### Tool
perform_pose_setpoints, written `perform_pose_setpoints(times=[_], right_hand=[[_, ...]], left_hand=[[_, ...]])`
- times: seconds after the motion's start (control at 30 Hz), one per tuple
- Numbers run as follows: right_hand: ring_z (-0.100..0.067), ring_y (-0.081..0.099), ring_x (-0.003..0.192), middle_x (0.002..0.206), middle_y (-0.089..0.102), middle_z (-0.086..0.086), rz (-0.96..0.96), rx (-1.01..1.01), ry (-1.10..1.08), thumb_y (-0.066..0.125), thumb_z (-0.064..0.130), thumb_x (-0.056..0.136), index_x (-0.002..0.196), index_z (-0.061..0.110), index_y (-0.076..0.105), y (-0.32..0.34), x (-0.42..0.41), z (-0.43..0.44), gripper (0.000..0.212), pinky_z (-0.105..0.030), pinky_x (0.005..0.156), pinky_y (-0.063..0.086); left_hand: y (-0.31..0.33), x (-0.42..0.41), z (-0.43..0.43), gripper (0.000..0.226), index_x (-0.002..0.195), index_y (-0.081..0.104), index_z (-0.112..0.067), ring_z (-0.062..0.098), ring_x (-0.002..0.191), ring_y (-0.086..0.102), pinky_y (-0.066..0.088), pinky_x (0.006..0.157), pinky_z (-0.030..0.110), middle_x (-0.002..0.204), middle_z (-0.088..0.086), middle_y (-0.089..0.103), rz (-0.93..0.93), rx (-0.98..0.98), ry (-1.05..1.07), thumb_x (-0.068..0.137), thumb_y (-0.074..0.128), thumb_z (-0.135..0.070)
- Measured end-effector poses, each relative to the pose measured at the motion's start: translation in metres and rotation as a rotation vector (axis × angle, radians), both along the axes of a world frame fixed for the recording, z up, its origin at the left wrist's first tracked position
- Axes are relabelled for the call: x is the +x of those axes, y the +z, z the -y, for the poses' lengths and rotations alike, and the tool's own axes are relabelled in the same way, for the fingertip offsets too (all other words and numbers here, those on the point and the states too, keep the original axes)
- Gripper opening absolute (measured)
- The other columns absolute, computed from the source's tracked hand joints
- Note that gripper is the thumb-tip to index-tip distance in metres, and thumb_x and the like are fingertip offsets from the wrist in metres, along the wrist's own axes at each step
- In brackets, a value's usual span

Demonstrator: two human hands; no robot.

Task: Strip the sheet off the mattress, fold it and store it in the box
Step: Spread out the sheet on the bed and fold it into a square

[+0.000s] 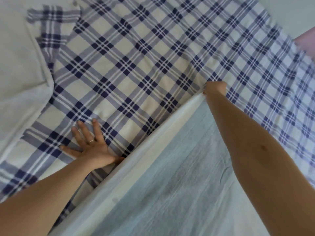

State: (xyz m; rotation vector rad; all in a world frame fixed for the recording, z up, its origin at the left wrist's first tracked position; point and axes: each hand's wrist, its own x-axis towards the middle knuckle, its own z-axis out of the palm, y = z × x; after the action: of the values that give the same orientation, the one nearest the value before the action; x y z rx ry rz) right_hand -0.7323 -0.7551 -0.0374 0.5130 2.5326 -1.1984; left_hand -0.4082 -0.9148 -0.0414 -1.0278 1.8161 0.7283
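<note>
The sheet [139, 65] is a cream cotton plaid crossed by navy and lavender bands, and it lies spread over the bed, filling most of the view. Its checks run diagonally from lower left to upper right. A large flap of it [187, 176] is turned back over itself at lower right, showing the pale, bluish-white reverse with the plaid ghosting faintly through. The long, slightly rounded fold of that flap runs diagonally between the two arms. At upper left one corner of the sheet lies loosely doubled over, its stripes at a different angle. Plain white bedding [18, 65] lies beside the sheet on the left, and a sliver of something pink [305, 43] shows at the right edge.

The left grip [92, 145] lies palm down on the patterned face, fingers straight and spread, thumb stretched toward the fold, holding nothing. A thin ring [90, 141] sits on one finger. Its forearm comes in bare from the lower left.

The right grip [215, 89] is reached far forward, arm nearly straight above the turned-back flap. Its fingers are curled tight round the fold's edge, with fabric bunched in the fist.
</note>
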Motion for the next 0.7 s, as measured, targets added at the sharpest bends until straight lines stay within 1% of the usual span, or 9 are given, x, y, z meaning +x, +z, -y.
perform_pose_setpoints(times=[0.07, 0.17, 0.23, 0.3, 0.37, 0.47, 0.57, 0.63, 0.7], right_hand=[[-0.012, 0.05, 0.081, 0.093, 0.051, 0.0, 0.066, -0.121, 0.027, 0.035, 0.014, 0.097, 0.109, 0.019, 0.052, 0.003, 0.017, 0.012, 0.021, -0.022, 0.065, 0.046], [-0.022, 0.027, 0.138, 0.154, 0.024, -0.006, -0.042, -0.176, 0.279, 0.035, 0.019, 0.099, 0.149, 0.022, 0.022, 0.005, 0.087, 0.012, 0.052, -0.042, 0.112, 0.028], [-0.019, 0.003, 0.147, 0.16, 0.003, -0.004, -0.249, 0.088, 0.378, 0.035, 0.034, 0.098, 0.153, 0.016, 0.009, -0.002, 0.167, -0.006, 0.063, -0.04, 0.119, 0.002], [-0.023, -0.012, 0.146, 0.159, -0.012, -0.008, -0.198, 0.353, 0.43, 0.018, 0.058, 0.089, 0.152, 0.011, -0.004, -0.016, 0.237, -0.022, 0.081, -0.045, 0.117, -0.013], [-0.033, -0.014, 0.145, 0.158, -0.018, -0.013, -0.031, 0.523, 0.456, 0.004, 0.069, 0.082, 0.149, 0.009, -0.015, -0.043, 0.263, -0.022, 0.092, -0.06, 0.113, -0.01], [-0.035, -0.015, 0.144, 0.158, -0.019, -0.006, -0.058, 0.654, 0.578, 0.001, 0.064, 0.091, 0.149, 0.012, -0.016, -0.064, 0.221, 0.015, 0.08, -0.07, 0.105, -0.011], [-0.025, -0.013, 0.146, 0.159, -0.014, 0.002, -0.097, 0.541, 0.713, 0.007, 0.056, 0.097, 0.151, 0.019, -0.012, -0.07, 0.171, 0.053, 0.068, -0.068, 0.106, -0.014], [-0.017, -0.004, 0.148, 0.161, -0.002, 0.003, -0.07, 0.135, 0.654, 0.017, 0.048, 0.102, 0.153, 0.022, -0.003, -0.052, 0.152, 0.057, 0.06, -0.061, 0.112, -0.014], [-0.016, 0.01, 0.147, 0.16, 0.015, -0.002, -0.255, -0.173, 0.536, 0.031, 0.033, 0.103, 0.152, 0.017, 0.012, -0.031, 0.174, 0.039, 0.055, -0.049, 0.12, 0.002]], left_hand=[[0.0, -0.001, 0.001, 0.156, 0.107, -0.063, -0.024, 0.039, 0.113, -0.054, -0.013, 0.098, 0.073, 0.11, 0.014, -0.069, -0.009, 0.0, 0.002, 0.042, 0.063, -0.087], [0.001, 0.0, 0.0, 0.156, 0.108, -0.063, -0.025, 0.037, 0.113, -0.055, -0.014, 0.099, 0.073, 0.112, 0.013, -0.069, -0.036, 0.007, -0.002, 0.042, 0.065, -0.085], [0.0, 0.001, 0.001, 0.158, 0.108, -0.063, -0.025, 0.037, 0.115, -0.055, -0.014, 0.099, 0.073, 0.114, 0.013, -0.067, -0.023, 0.008, -0.002, 0.039, 0.065, -0.087], [-0.001, -0.001, 0.001, 0.16, 0.109, -0.063, -0.025, 0.038, 0.118, -0.053, -0.014, 0.099, 0.074, 0.117, 0.014, -0.066, -0.028, -0.008, -0.003, 0.034, 0.064, -0.088], [-0.005, 0.001, 0.001, 0.161, 0.11, -0.062, -0.024, 0.038, 0.119, -0.052, -0.012, 0.099, 0.074, 0.118, 0.014, -0.066, -0.036, -0.032, -0.008, 0.032, 0.064, -0.089], [-0.012, -0.001, 0.001, 0.158, 0.112, -0.061, -0.025, 0.038, 0.12, -0.051, -0.012, 0.099, 0.074, 0.12, 0.014, -0.065, -0.055, -0.071, -0.013, 0.037, 0.064, -0.088], [-0.02, 0.006, 0.0, 0.156, 0.114, -0.06, -0.026, 0.038, 0.122, -0.05, -0.011, 0.098, 0.074, 0.122, 0.014, -0.063, -0.073, -0.104, -0.035, 0.041, 0.064, -0.087], [-0.021, 0.007, -0.004, 0.155, 0.119, -0.057, -0.025, 0.038, 0.124, -0.048, -0.01, 0.099, 0.074, 0.126, 0.015, -0.061, -0.074, -0.136, -0.038, 0.044, 0.065, -0.085], [-0.021, 0.008, -0.01, 0.155, 0.123, -0.054, -0.024, 0.038, 0.125, -0.047, -0.009, 0.1, 0.074, 0.129, 0.016, -0.059, -0.086, -0.191, -0.065, 0.043, 0.063, -0.087]])
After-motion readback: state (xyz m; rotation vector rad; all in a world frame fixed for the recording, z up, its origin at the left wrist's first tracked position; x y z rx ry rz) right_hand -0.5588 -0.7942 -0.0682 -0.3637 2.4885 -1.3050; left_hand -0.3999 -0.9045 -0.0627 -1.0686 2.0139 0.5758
